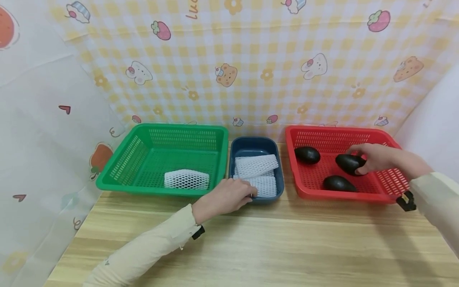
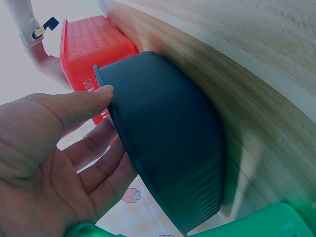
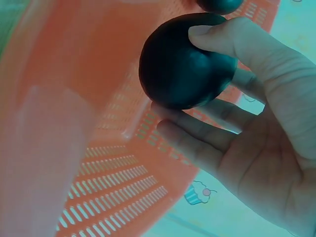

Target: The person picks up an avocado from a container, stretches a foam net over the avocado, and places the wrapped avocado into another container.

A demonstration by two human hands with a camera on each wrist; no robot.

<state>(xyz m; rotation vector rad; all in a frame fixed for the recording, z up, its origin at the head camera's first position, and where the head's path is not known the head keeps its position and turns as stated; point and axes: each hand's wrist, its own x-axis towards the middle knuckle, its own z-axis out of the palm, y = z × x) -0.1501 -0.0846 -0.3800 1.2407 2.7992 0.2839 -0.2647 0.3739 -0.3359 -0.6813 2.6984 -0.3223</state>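
My right hand (image 1: 376, 157) grips a dark, smooth avocado (image 1: 349, 164) inside the red basket (image 1: 358, 197), thumb on one side and fingers round the other. Two more avocados lie there, one at the left (image 1: 307, 155) and one near the front (image 1: 338, 183). My left hand (image 1: 227, 196) is at the front left of the dark blue bin (image 2: 168, 123). Its thumb is at the rim and its fingers reach over into the bin, by the white foam net sleeves (image 1: 263, 186). Its fingertips are hidden; I cannot tell whether they pinch a sleeve.
On the left stands a green basket (image 1: 125, 186) with a bulging white foam net sleeve (image 1: 186, 179) near its front, dark showing through the mesh. A patterned curtain (image 1: 258, 79) hangs behind the containers. The wooden table (image 1: 279, 247) extends in front.
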